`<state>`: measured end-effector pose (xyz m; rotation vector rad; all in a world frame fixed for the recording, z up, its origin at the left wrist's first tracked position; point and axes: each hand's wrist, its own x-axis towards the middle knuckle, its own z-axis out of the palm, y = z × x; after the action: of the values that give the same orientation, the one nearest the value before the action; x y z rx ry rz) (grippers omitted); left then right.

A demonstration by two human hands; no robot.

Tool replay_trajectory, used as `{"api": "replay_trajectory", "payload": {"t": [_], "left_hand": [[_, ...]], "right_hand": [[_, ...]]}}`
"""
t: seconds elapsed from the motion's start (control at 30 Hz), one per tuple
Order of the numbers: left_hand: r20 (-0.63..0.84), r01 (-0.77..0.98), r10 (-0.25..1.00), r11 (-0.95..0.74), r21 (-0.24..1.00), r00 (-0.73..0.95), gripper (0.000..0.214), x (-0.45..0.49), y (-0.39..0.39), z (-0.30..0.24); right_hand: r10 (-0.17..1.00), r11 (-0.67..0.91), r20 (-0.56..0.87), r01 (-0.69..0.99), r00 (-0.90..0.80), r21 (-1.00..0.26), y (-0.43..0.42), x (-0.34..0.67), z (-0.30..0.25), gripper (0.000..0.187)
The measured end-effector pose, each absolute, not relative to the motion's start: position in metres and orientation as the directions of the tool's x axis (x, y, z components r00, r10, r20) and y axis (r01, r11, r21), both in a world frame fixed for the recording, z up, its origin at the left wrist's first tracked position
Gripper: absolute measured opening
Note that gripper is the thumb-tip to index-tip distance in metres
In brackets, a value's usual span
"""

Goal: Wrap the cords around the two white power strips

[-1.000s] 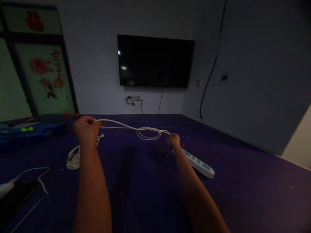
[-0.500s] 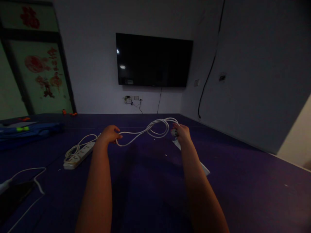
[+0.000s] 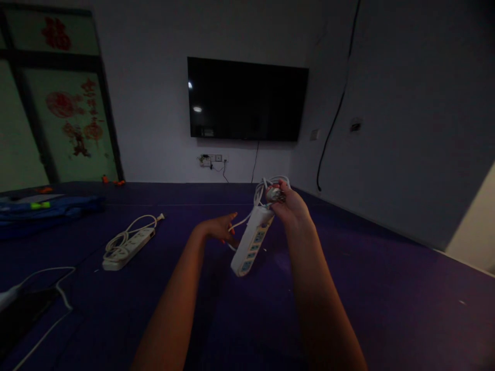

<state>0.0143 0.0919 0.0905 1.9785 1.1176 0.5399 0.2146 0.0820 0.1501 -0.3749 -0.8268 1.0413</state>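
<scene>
A white power strip (image 3: 252, 242) hangs at a tilt between my hands, its sockets facing right and its lower end near the purple surface. My right hand (image 3: 291, 203) is closed around the plug (image 3: 275, 195) and the gathered loops of the white cord (image 3: 260, 191), just above the strip's upper end. My left hand (image 3: 219, 228) is at the strip's left side, its fingers curled on a stretch of cord with the thumb raised. The strip partly hides those fingertips.
A second white power strip (image 3: 133, 248) with its cord coiled on top lies to the left. Further left are a white cable (image 3: 60, 288), a dark flat object (image 3: 27, 314) and blue cloth (image 3: 73, 210). A television (image 3: 247, 100) hangs on the far wall.
The power strip has come up off the surface and now hangs below my right hand. My left hand has moved right, and the stretched cord is now bunched in loops.
</scene>
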Motion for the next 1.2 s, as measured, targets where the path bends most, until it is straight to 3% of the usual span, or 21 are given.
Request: {"api": "replay_trajectory", "payload": {"t": [0.17, 0.3, 0.43, 0.6, 0.77, 0.87, 0.93, 1.1, 1.2], "left_hand": [[-0.091, 0.282, 0.649, -0.197, 0.939, 0.756, 0.104, 0.016, 0.093, 0.086], [-0.105, 0.238, 0.538, -0.184, 0.954, 0.836, 0.084, 0.022, 0.088, 0.091], [-0.103, 0.304, 0.608, -0.237, 0.923, 0.787, 0.063, 0.029, 0.081, 0.096], [-0.112, 0.412, 0.71, -0.267, 0.871, 0.695, 0.058, 0.02, 0.08, 0.101], [0.169, 0.143, 0.852, -0.272, 0.952, 0.495, 0.061, 0.003, 0.088, 0.107], [0.274, 0.09, 0.906, -0.317, 0.944, 0.324, 0.071, 0.012, 0.093, 0.105], [0.276, 0.066, 0.908, -0.311, 0.948, 0.315, 0.077, 0.028, 0.095, 0.1], [0.186, -0.021, 0.9, -0.193, 0.981, 0.394, 0.027, 0.058, 0.094, 0.089], [0.204, -0.015, 0.916, -0.212, 0.977, 0.346, 0.029, 0.05, 0.098, 0.092]], "right_hand": [[0.903, 0.413, 0.365, -0.697, 0.229, -0.587, 0.069, 0.188, 0.155, 0.017], [0.892, 0.438, 0.378, -0.688, 0.249, -0.579, 0.061, 0.177, 0.156, 0.012], [0.847, 0.503, 0.487, -0.618, 0.213, -0.604, 0.058, 0.178, 0.157, 0.01], [0.824, 0.518, 0.551, -0.569, 0.131, -0.639, 0.048, 0.185, 0.161, 0.007], [0.823, 0.488, 0.568, -0.542, 0.022, -0.685, 0.035, 0.193, 0.167, 0.007], [0.809, 0.485, 0.587, -0.534, -0.026, -0.693, 0.03, 0.197, 0.169, 0.008], [0.792, 0.488, 0.608, -0.545, -0.052, -0.682, 0.028, 0.2, 0.17, 0.008], [0.78, 0.493, 0.624, -0.561, -0.053, -0.664, 0.024, 0.214, 0.173, 0.008], [0.803, 0.472, 0.596, -0.579, -0.03, -0.665, 0.018, 0.231, 0.176, 0.006]]}}
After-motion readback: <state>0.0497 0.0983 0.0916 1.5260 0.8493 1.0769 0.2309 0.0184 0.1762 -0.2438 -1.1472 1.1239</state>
